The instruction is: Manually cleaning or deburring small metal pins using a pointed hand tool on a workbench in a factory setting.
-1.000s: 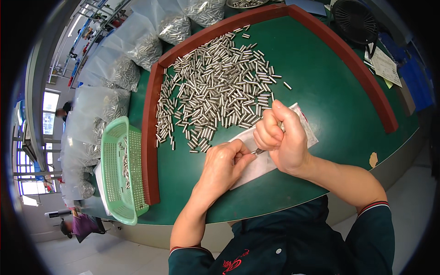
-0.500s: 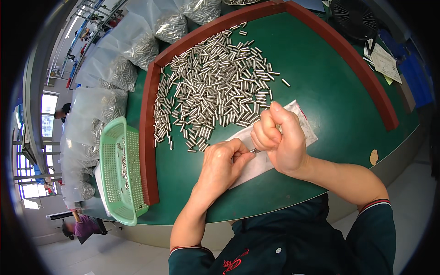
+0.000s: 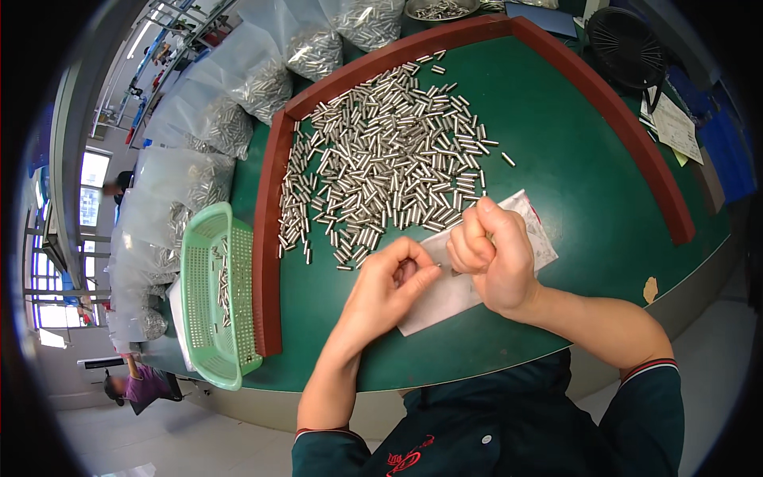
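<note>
A broad heap of short metal pins (image 3: 389,151) covers the left half of the green tabletop. Near the front edge, my left hand (image 3: 387,285) is closed in a pinch, and a small metal pin (image 3: 437,266) barely shows at its fingertips. My right hand (image 3: 498,258) makes a fist just to its right, thumb uppermost. A bit of something dark and thin shows under that fist, too small to name. Beneath both hands lies a white paper or cloth sheet (image 3: 433,312), slanting across the table, partly hidden by them.
Dark red wooden rails (image 3: 268,238) border the work area. Left of them stands a green plastic basket (image 3: 199,334) with some pins inside. Clear bags of metal parts (image 3: 226,131) line the left side. A black fan (image 3: 624,48) and papers (image 3: 671,123) sit far right.
My hands have drawn slightly apart; the metal piece that bridged them now shows only at the left fingertips. The whole view has shifted a little.
</note>
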Tool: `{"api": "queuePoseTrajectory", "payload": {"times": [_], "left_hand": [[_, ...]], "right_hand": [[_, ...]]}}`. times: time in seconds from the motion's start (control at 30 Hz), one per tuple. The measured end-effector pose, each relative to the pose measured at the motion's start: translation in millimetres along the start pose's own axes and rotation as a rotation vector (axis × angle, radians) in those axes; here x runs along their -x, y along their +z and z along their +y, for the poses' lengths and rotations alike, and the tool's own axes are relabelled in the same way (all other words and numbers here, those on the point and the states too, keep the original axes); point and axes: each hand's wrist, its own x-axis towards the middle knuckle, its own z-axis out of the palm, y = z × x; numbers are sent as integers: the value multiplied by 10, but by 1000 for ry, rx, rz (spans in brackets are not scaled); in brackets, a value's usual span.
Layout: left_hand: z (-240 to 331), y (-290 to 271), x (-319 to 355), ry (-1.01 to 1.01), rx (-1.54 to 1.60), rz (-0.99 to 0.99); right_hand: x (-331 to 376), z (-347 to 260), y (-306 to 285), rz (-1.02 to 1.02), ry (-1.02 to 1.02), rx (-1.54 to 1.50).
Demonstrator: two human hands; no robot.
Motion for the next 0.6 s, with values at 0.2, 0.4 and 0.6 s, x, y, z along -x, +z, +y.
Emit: {"api": "queuePoseTrajectory", "payload": {"times": [0.2,0.4,0.6], "left_hand": [[-89,-187,-77,-122,850,-5],[-103,-242,-144,-15,391,400],[-86,-45,-300,132,-645,619]], "right_hand": [[2,-6,-47,-51,18,-72],[-23,-9,-2,-33,21,-7],[-32,-20,-9,-21,22,-21]]}}
